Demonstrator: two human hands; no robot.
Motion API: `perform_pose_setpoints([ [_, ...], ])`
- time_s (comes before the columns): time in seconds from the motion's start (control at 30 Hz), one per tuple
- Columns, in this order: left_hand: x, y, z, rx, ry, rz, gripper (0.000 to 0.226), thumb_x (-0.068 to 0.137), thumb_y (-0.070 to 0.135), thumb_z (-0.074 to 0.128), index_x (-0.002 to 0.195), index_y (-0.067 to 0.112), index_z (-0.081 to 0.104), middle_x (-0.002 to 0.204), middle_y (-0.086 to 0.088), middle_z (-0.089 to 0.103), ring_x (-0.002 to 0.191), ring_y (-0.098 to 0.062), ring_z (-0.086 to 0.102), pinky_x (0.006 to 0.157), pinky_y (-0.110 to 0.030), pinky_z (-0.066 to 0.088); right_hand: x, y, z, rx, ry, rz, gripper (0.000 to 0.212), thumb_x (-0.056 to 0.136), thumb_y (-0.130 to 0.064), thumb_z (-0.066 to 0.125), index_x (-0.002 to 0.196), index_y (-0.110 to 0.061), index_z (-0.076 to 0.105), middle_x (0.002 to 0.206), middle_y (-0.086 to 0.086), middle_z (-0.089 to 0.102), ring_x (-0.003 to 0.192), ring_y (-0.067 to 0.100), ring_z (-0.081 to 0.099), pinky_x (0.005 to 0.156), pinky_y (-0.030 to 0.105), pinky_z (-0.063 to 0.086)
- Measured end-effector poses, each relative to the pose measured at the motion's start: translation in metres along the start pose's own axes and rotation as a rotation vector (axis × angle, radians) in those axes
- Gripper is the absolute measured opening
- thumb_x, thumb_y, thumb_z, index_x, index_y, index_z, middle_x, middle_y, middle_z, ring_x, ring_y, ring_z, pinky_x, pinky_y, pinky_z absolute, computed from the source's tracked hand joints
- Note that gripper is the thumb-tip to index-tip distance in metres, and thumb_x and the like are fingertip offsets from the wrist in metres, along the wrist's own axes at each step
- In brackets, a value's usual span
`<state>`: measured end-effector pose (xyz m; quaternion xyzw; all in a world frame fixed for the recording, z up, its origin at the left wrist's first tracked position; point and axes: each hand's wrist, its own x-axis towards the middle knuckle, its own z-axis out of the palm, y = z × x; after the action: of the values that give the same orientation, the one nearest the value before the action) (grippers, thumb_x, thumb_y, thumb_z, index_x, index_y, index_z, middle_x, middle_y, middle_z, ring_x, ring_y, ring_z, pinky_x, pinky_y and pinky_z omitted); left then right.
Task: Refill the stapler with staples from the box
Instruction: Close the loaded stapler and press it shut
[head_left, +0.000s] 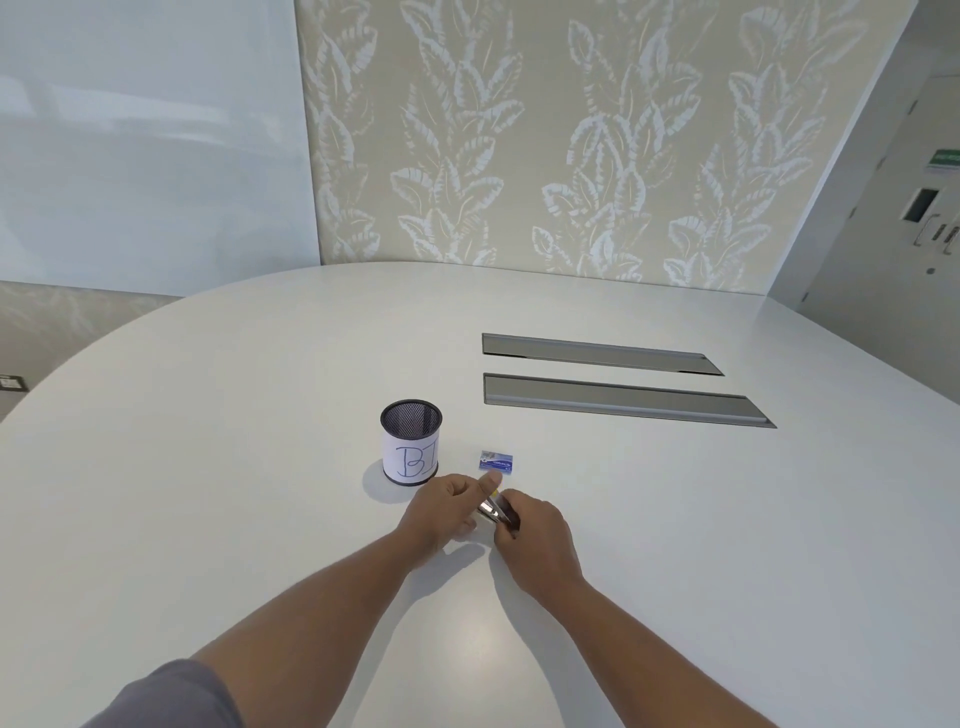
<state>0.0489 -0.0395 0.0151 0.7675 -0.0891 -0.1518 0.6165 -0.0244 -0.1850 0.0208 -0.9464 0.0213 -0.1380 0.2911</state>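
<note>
A small stapler (497, 509) with a shiny metal part and a bit of yellow sits between my two hands, just above the white table (260, 467). My left hand (448, 512) grips it from the left, thumb stretched over its top. My right hand (530, 525) holds it from the right, fingers curled around its near end. Most of the stapler is hidden by my fingers, so I cannot tell whether it is hinged apart. A small blue staple box (496, 461) lies flat on the table just beyond my hands, untouched.
A black mesh pen cup (411, 441) with a white label marked "B1" stands left of the box. Two long grey cable hatches (602, 354) (623, 401) are set into the table farther back right. A patterned wall rises behind the table.
</note>
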Motion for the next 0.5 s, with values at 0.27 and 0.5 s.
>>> perform_pose_setpoints([
  [0.27, -0.004, 0.001, -0.005, -0.014, -0.108, 0.003, 0.044, 0.084, 0.052, 0.072, 0.083, 0.008, 0.069, 0.066, -0.001, 0.055, 0.056, -0.013, 0.046, 0.055, -0.021, 0.042, 0.002, 0.014, 0.005, 0.17, -0.075, 0.022, 0.032, 0.09, -0.015, 0.065, 0.121, -0.02, 0.064, 0.102, -0.005, 0.065, 0.089, 0.014, 0.058, 0.077, 0.021, 0.046],
  [0.5, -0.003, 0.006, -0.017, -0.086, -0.206, -0.061, 0.039, 0.086, 0.03, 0.078, 0.119, 0.013, 0.065, 0.091, -0.004, 0.064, 0.076, -0.016, 0.061, 0.068, -0.024, 0.053, 0.012, 0.019, -0.01, 0.361, -0.304, 0.028, 0.023, 0.084, -0.037, 0.072, 0.103, -0.024, 0.071, 0.093, 0.004, 0.072, 0.074, 0.01, 0.056, 0.072, 0.037, 0.052],
])
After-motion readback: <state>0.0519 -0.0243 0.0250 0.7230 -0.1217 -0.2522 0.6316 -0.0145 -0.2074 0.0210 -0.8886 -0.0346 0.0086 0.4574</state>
